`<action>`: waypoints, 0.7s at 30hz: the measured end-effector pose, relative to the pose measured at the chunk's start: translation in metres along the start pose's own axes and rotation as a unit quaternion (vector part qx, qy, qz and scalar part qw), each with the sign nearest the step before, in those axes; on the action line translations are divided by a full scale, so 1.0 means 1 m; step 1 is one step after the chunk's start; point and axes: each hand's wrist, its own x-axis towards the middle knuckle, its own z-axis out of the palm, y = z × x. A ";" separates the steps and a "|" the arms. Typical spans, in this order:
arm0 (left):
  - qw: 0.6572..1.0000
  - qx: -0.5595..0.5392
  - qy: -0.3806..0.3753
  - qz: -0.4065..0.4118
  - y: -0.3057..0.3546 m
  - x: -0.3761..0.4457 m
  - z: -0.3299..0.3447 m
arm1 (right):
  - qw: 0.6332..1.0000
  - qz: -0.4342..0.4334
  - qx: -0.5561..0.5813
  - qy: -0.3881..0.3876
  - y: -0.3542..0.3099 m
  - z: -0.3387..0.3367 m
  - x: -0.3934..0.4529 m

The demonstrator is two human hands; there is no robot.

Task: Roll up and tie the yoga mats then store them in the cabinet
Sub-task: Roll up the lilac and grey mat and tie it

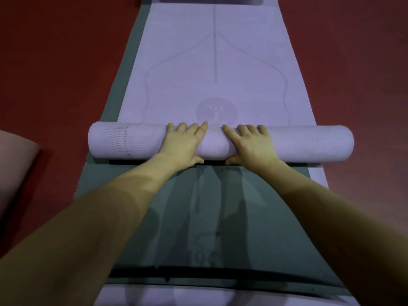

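Observation:
A lilac yoga mat (212, 69) lies lengthwise away from me, its near end rolled into a thick roll (123, 141) that spans the frame's middle. My left hand (183, 141) and my right hand (251, 142) rest side by side on top of the roll's centre, fingers straight and spread over its far side, thumbs tucked under the near side. Under the lilac mat lies a dark green mat (198, 208), bared between the roll and me.
The floor is dark red (66, 62) on both sides of the mats. A pinkish rounded object (15, 164) sits at the left edge. Another lilac mat end (176, 294) shows at the bottom, beneath the green one.

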 end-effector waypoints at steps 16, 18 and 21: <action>0.997 -0.028 0.017 0.065 0.039 -0.111 0.013 | 0.997 -0.031 0.070 -0.021 -0.033 -0.025 -0.118; 0.996 -0.033 0.013 0.076 0.043 -0.124 0.011 | 0.996 -0.040 0.073 -0.022 -0.036 -0.028 -0.131; 0.993 -0.063 0.009 0.096 0.045 -0.139 0.016 | 0.995 -0.060 0.078 -0.018 -0.039 -0.028 -0.145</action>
